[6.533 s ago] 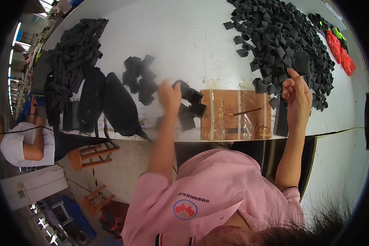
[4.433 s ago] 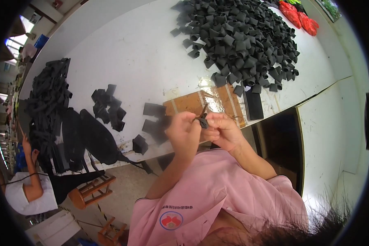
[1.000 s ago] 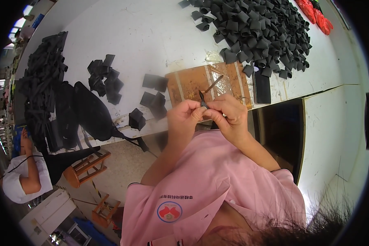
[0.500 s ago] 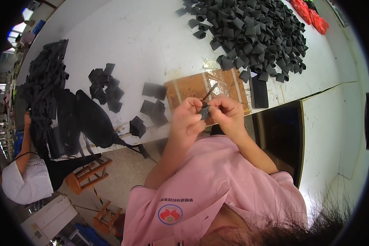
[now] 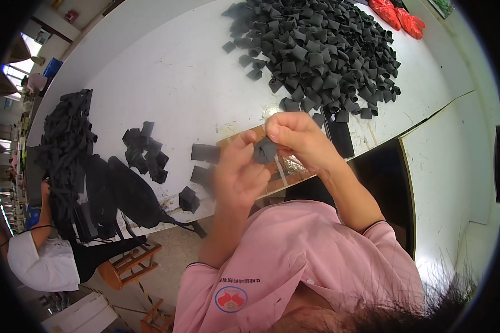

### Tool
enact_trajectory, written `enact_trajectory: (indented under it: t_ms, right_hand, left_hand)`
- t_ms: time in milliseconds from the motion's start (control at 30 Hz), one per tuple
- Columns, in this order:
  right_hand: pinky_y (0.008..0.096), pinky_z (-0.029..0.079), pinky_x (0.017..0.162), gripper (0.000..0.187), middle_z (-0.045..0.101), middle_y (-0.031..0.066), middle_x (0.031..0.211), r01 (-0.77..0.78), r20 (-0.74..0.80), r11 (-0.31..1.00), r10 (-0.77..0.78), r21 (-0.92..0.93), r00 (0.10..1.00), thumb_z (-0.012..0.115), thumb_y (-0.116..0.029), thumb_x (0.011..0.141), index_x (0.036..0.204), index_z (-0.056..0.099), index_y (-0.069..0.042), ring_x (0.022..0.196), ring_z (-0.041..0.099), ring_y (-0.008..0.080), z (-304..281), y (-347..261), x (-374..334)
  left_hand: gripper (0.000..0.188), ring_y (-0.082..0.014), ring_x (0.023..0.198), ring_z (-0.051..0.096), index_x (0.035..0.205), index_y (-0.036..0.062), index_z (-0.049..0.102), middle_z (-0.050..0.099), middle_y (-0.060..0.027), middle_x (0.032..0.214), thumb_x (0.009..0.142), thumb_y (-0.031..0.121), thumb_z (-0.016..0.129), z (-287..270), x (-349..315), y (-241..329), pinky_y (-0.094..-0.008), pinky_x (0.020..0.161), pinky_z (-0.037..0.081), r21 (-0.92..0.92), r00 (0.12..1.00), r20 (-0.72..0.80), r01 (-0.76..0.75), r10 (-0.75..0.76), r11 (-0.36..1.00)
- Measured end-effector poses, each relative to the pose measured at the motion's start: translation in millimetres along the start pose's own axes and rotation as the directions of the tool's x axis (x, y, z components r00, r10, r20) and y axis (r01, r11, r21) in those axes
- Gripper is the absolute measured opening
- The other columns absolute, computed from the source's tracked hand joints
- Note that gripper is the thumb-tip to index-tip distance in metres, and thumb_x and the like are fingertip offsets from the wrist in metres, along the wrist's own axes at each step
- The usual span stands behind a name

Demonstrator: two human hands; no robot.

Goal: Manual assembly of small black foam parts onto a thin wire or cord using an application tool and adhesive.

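Observation:
Between my hands, above the near edge of the table, is a small dark grey fabric piece [image 5: 265,151], curled into a loop. My right hand [image 5: 302,139] is closed, its thumb and forefinger pinched together at the piece's upper side. From the other side my left hand [image 5: 240,173], somewhat blurred, closes its curled fingers on the piece's edge. Underneath lies a brown board [image 5: 244,139] with pale strips, partly hidden by my hands. Several flat dark grey fabric pieces [image 5: 205,152] lie just left of the board, with a folded one [image 5: 189,200] nearer the edge.
A large heap of looped grey pieces [image 5: 322,50] covers the far right of the white table [image 5: 166,72]. Red plastic bags [image 5: 397,16] lie behind it. At left are a pile of dark strips [image 5: 66,133], black sleeve-like items [image 5: 130,191] and a co-worker's arm [image 5: 44,205]. A dark flat object [image 5: 340,139] sits beside the board.
The thin brown stick seen at my fingertips is out of sight now. My right hand has risen and turned, and my left has shifted slightly left. The view has tilted.

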State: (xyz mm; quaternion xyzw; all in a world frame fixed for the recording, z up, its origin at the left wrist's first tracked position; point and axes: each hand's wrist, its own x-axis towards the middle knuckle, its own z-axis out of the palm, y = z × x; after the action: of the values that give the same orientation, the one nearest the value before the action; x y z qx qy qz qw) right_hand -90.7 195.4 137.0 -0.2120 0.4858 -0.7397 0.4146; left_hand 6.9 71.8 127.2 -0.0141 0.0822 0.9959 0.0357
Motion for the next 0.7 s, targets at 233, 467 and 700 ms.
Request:
enact_trajectory:
  t_ms: [233,467,700]
  right_hand:
    - [0.0183,0.027,0.045,0.025,0.041,-0.0066,0.058,-0.012,0.005,1.000,0.013,-0.024,1.000,0.051,-0.027,0.086,0.071,0.053,-0.006,0.051,0.034,0.0019,-14.5,29.1,-4.2]
    - [0.0242,0.037,0.051,0.026,0.047,0.0051,0.073,0.391,-0.038,0.595,-0.580,-0.703,0.813,0.062,-0.020,0.076,0.090,0.054,-0.001,0.059,0.044,0.0138,2.1,12.3,-20.9]
    - [0.0247,0.039,0.050,0.021,0.050,0.0063,0.073,0.346,-0.040,0.588,-0.544,-0.731,0.838,0.067,-0.011,0.069,0.084,0.057,-0.001,0.059,0.048,0.0143,18.5,4.1,-23.8]
  left_hand:
    - [0.016,-0.0041,0.044,0.039,0.097,0.0015,0.049,0.056,-0.0060,0.077,0.082,0.002,0.050,-22.5,-1.6,-19.3,-0.0173,0.039,0.029,0.634,0.878,-0.214,-0.209,0.429,0.744]
    - [0.026,-0.0172,0.088,0.052,0.103,-0.0040,0.051,0.056,-0.0125,0.094,0.077,-0.002,0.052,-3.2,7.3,-5.1,-0.0266,0.078,0.040,0.900,0.784,0.434,-0.356,0.444,-0.251]
    - [0.011,-0.0213,0.087,0.053,0.092,0.0014,0.056,0.056,-0.0142,0.092,0.082,0.004,0.051,-7.8,0.0,-9.4,-0.0351,0.082,0.041,0.677,0.801,0.090,-0.485,0.592,0.554]
